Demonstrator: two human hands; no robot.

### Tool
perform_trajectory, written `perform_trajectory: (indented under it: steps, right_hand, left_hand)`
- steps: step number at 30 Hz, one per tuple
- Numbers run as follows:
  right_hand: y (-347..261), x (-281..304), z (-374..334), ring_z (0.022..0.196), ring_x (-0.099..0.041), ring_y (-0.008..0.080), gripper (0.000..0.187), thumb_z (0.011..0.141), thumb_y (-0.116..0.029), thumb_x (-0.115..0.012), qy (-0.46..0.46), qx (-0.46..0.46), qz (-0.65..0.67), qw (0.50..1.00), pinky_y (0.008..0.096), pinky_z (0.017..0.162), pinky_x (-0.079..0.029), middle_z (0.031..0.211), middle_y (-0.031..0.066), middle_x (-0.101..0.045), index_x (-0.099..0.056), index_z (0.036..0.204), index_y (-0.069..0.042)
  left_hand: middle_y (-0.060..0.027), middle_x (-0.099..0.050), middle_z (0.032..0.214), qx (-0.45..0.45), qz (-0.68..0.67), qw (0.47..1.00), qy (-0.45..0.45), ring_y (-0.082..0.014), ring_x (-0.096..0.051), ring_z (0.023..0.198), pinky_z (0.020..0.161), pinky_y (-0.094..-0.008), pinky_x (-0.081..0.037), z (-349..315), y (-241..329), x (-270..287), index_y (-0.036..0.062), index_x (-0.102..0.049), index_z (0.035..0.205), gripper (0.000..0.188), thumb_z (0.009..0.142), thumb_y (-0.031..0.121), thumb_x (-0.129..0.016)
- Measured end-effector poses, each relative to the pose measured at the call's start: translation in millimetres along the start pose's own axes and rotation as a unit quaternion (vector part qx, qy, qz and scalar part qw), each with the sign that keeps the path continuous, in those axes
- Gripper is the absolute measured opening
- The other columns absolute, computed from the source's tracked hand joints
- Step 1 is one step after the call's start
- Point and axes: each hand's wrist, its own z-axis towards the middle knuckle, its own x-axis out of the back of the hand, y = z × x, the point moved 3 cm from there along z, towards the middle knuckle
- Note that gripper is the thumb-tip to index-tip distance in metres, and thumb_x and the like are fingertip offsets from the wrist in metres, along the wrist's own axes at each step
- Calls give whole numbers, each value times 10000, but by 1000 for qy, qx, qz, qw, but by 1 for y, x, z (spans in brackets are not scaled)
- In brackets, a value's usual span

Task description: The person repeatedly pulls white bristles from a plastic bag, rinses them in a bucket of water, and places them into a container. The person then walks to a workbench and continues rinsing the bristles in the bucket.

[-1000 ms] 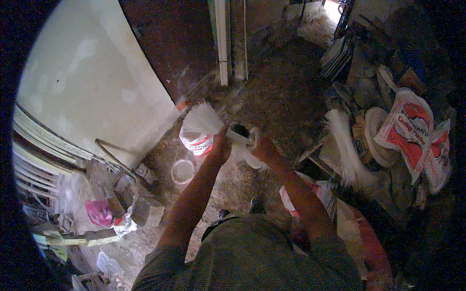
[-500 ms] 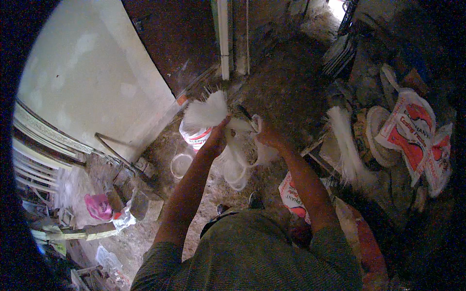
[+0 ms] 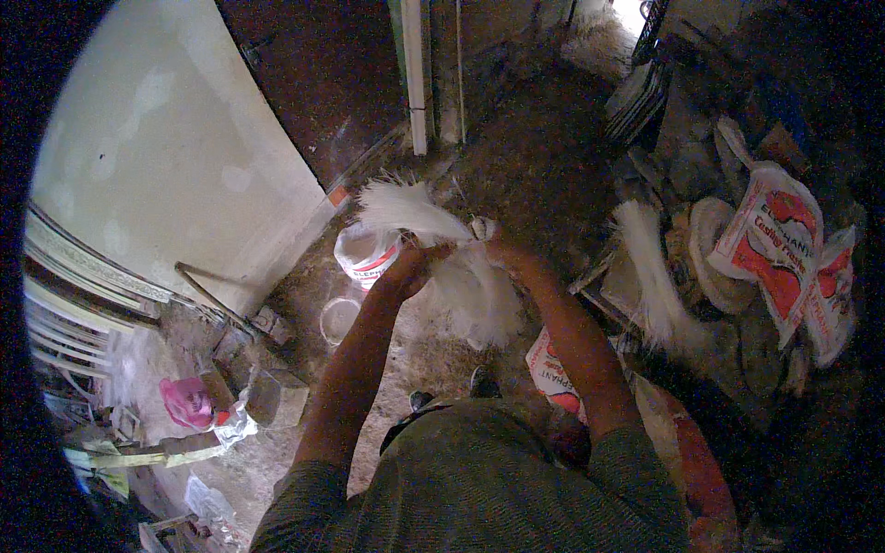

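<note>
A bundle of long white fibres [image 3: 415, 210] stretches between my hands, its brushy end fanned out to the far left. My left hand [image 3: 422, 267] is closed on the lower side of the bundle. At the bundle's narrow, gathered right end, my right hand [image 3: 505, 249] is closed on the fibres. Below and between the hands, a loose, pale hank of fibres [image 3: 477, 300] hangs spread out. Beyond my left hand stands a white bucket [image 3: 358, 251] with red markings. My fingertips are dim and partly hidden by the strands.
An empty-looking round white container [image 3: 341, 319] sits near the bucket. To the right lie another fibre bundle [image 3: 650, 272], a rounded pale coil [image 3: 722, 258] and red-and-white sacks [image 3: 779, 249]. A pale panel [image 3: 175, 166] leans at left; a pink bag [image 3: 186, 403] lies on the floor.
The fibre bundle has swung lower and flatter, and my left hand has dropped slightly. Hanging loops have spread into a wide, loose hank. A dark, thin thing by my right hand no longer shows.
</note>
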Motion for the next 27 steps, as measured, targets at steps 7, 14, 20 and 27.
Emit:
perform_trajectory:
  steps: [7, 14, 20, 27]
  right_hand:
    - [19, 8, -4, 1171, -552, 352, 766, 783, -349, -765, -103, -31, 83, 991, 435, 996, -435, 1213, 204, -568, -399, 1366, -13]
    - [31, 12, -4, 1142, -566, 346, 732, 783, -350, -770, -111, -39, 103, 988, 438, 971, -448, 1175, 195, -578, -424, 1329, -6]
    - [49, 55, 21, 1117, -578, 341, 703, 783, -350, -774, 75, -53, -3, 996, 441, 950, -459, 1142, 187, -586, -446, 1297, 0]
    - [67, 99, 19, 1088, -592, 336, 671, 784, -351, -779, 32, -92, 24, 995, 445, 926, -472, 1104, 178, -596, -471, 1261, 7]
  left_hand:
    - [-143, -602, 1288, -52, 99, 993, -28, -327, -548, 1161, 1047, -411, -404, -3, 17, -10, 90, -560, 1320, 348, 1025, 228, -436]
    - [-123, -666, 1144, -53, 183, 981, -42, -271, -626, 1049, 975, -435, -460, 17, 14, -12, 33, -600, 1200, 268, 958, 118, -523]
    - [-128, -602, 1307, 10, 201, 975, -98, -280, -516, 1221, 1158, -450, -223, 41, 6, 0, 113, -584, 1305, 362, 1040, 195, -352]
    - [-182, -524, 1372, -38, 451, 878, -157, -360, -461, 1269, 1142, -483, -251, 70, 8, -9, 147, -472, 1417, 429, 1001, 98, -380]
